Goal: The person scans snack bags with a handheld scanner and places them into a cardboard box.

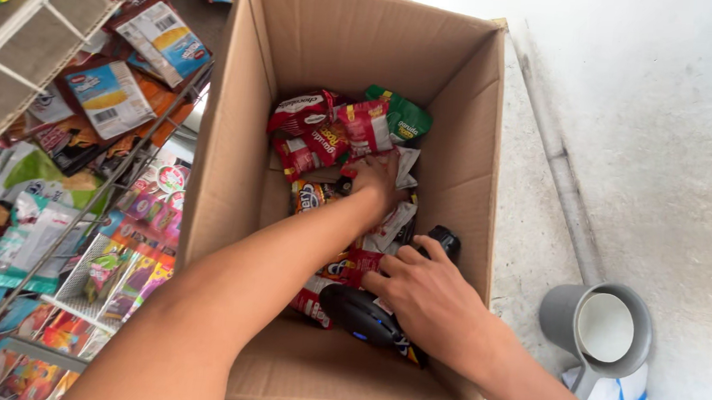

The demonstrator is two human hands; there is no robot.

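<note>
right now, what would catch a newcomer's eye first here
The big open cardboard box fills the middle, with red and green snack packets heaped at its bottom. The left hand reaches deep among them, while the right hand holds a black handheld scanner just above the box floor. To the left, a wire rack is crammed with colourful packets; a grey jug sits at right.

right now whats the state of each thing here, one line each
box: open, upright, partly filled with snack packets
left hand: deep in box, fingers on red packets
right hand: gripping black scanner, inside box
green packet: lying on the pile
grey jug: upright on the floor, looks empty
rack: stocked with packets
</note>
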